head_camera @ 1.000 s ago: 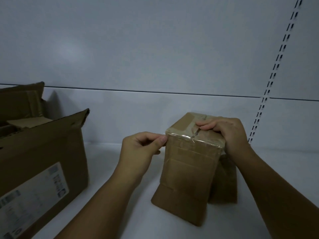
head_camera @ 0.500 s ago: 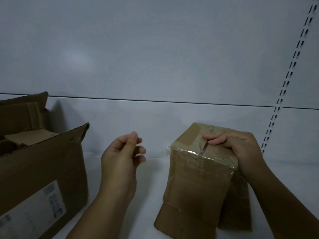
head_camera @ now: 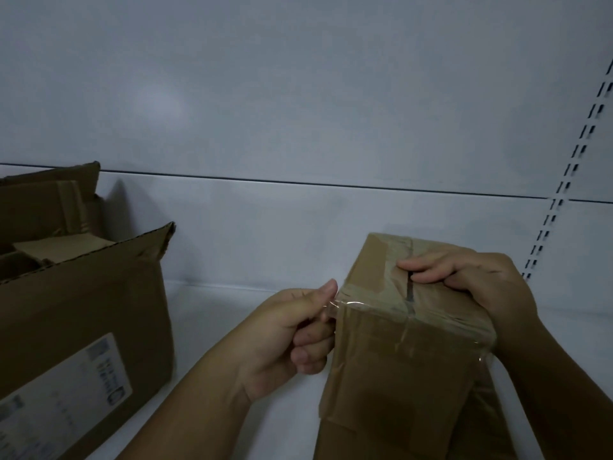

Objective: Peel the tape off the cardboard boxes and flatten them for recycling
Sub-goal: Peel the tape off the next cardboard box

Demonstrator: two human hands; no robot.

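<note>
**A:** What is the head view showing?

**B:** A person is working at a white shelf [head_camera: 215,310], and both bare forearms are reaching in from the bottom edge. A small cardboard box [head_camera: 408,353] is being held upright, right of centre and close to the person. Its lower end is passing out of sight, so I cannot tell whether it is touching the shelf.

**A:** What is the left hand doing?

**B:** The left hand [head_camera: 285,340] is sitting just beside the box's upper left corner. Its thumb and forefinger are pinching a loose end of clear tape [head_camera: 331,306] that is lifting off that corner. The other fingers are curling in toward the palm.

**A:** And the right hand?

**B:** The right hand [head_camera: 477,293] is gripping the top of the box from the right. Its fingers are curling over the top face, and the fingertips are resting at a dark slit between the two top flaps. Glossy tape is running along the top front edge and wrinkling at the right corner below that hand.

**A:** Is anything else nearby?

**B:** A large open cardboard box [head_camera: 86,310] is sitting at the left, well apart from the small one. It is showing a pale printed label [head_camera: 66,393] on its near side and folded cardboard pieces [head_camera: 56,247] inside. A pale wall panel [head_camera: 298,94] is rising behind the shelf, with a slotted rail [head_camera: 564,190] on the right.
</note>
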